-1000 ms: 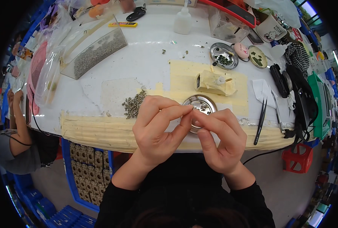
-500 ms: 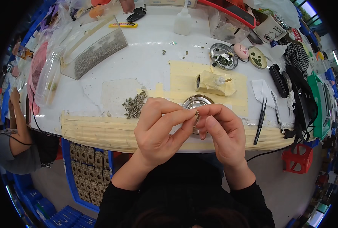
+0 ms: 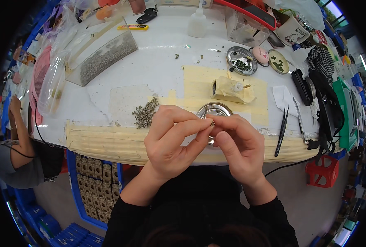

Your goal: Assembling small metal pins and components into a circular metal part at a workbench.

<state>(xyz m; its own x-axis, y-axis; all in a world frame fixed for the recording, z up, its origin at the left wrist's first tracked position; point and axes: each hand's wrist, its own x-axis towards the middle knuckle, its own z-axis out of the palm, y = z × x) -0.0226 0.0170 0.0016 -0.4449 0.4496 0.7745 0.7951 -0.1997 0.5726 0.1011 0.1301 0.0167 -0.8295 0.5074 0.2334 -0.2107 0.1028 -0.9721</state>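
Observation:
Both my hands meet over the near table edge. Thumb and index finger of my left hand (image 3: 168,142) are pinched on a small greyish metal part (image 3: 213,123), mostly hidden by the fingertips. Curled fingers of my right hand (image 3: 242,150) close on the same part from the other side, its thumb standing a little apart. Just behind the fingertips sits a round shiny metal dish (image 3: 216,108), partly covered by my hands. Left of them lies a pile of small grey metal parts (image 3: 146,114).
A taped block (image 3: 232,91) stands behind the dish. Black tweezers (image 3: 281,131) lie to the right. Farther back are a steel dish with dark green pieces (image 3: 240,72), a white squeeze bottle (image 3: 197,24) and a clear bin of grey parts (image 3: 104,57). A person (image 3: 18,160) sits at left.
My right hand has shifted slightly, its thumb moving left and down and its fingers curling closer to the small part. My left hand keeps its pinch almost in place.

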